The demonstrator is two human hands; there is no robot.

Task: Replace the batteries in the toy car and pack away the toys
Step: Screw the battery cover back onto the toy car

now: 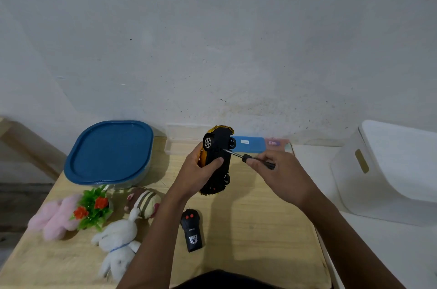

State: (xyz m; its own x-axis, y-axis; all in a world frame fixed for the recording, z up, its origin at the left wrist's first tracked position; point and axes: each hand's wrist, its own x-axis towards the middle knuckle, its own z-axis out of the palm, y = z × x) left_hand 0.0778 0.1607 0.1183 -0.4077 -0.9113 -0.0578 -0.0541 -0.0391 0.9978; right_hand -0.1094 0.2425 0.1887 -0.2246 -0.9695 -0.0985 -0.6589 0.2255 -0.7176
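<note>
1. Left hand [201,170] grips the car [218,158]: fingers curl round the body and the thumb lies across the black underside.
2. The car is up off the table [260,229], belly toward me, one end pointing at the wall.
3. Right hand [279,175] pinches the screwdriver [250,158] handle between thumb and fingertips. The tip sits on the underside, between the two upper wheels.
4. I can't make out the screw head; it's too small. My read is that this is the battery cover screw, so the step is to undo it.
5. The shaft comes in at a slant. Square it to the underside first, or the tip is likely to cam out and chew the head.
6. Push along the shaft axis and turn counter-clockwise from the fingertips only. The left hand takes the reaction, so no wrist swing.
7. The car hangs in the air. Resting its low end on the table would kill the wobble.
8. Take the last turns slowly, belly up, so the screw doesn't drop. Park it in the clear case [179,144] by the wall.
9. Don't pry the cover until the screw is fully out.
10. Not yet packed:
   - remote [191,232], near me
   - plush toys [118,239], on the left
   - blue-lid box [108,151], behind the toys
   - white bin [383,170], at right
</note>
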